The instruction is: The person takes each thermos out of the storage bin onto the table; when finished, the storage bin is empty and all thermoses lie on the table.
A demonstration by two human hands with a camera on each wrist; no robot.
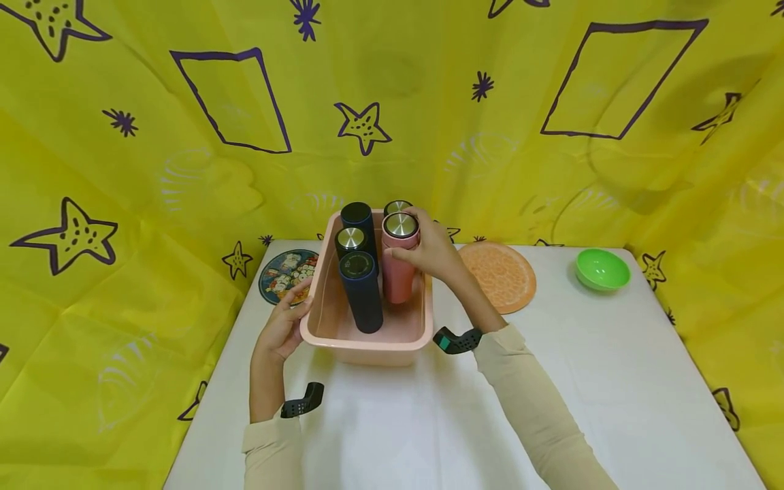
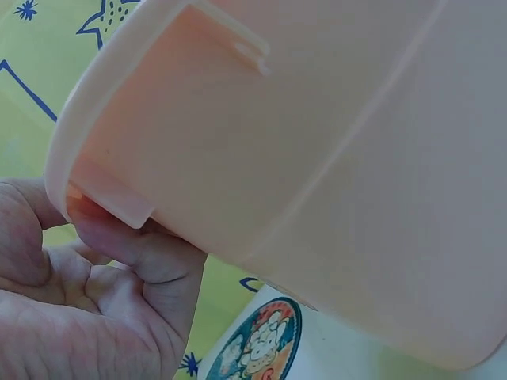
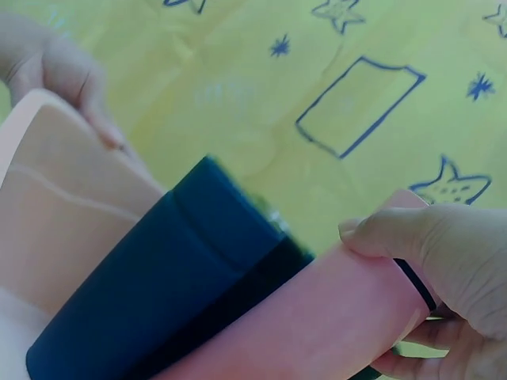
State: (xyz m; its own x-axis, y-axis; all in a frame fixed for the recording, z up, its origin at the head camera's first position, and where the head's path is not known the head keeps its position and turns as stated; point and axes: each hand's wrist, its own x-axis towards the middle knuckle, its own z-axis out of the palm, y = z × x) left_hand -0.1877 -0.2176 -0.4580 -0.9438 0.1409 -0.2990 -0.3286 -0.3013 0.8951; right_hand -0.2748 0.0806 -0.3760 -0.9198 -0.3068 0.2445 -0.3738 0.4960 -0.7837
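A pink plastic tub stands mid-table with several bottles upright inside. My left hand grips its left rim; in the left wrist view the fingers curl under the rim's edge. My right hand holds a pink bottle with a silver lid near its top, at the tub's right side. Left of it stand a dark navy bottle, a black bottle with a silver lid and another dark bottle at the back. A further silver-lidded bottle is mostly hidden behind the pink one.
A round patterned mat lies left of the tub, partly covered by it. An orange-slice mat lies to the right, and a green bowl sits near the back right corner. Yellow printed curtain hangs behind the white table.
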